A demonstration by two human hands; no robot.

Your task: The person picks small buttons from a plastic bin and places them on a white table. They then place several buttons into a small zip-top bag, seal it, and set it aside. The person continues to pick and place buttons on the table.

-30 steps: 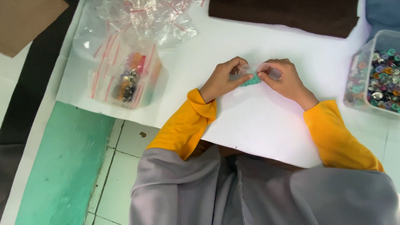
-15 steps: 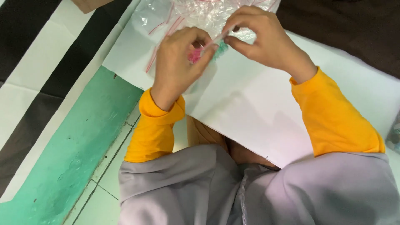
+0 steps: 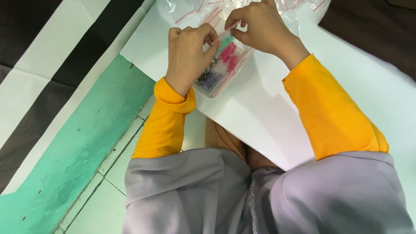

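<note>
A small clear zip bag (image 3: pixel 219 69) with a red seal strip holds pink, teal and dark little pieces. My left hand (image 3: pixel 188 56) pinches its top edge on the left side. Just right of it, my right hand (image 3: pixel 260 28) pinches the same top edge. The bag hangs slightly above the white sheet (image 3: pixel 268 108) that lies over my lap. Both wrists wear yellow sleeves.
More clear zip bags (image 3: pixel 195 11) with red strips lie heaped at the top edge of the sheet. A dark brown cloth (image 3: pixel 368 30) covers the upper right. To the left run a green floor band (image 3: pixel 73 147) and black and white stripes.
The view has shifted left and down. Both hands moved from a small teal piece at the sheet's middle to the zip bag, which they now hold by its top edge.
</note>
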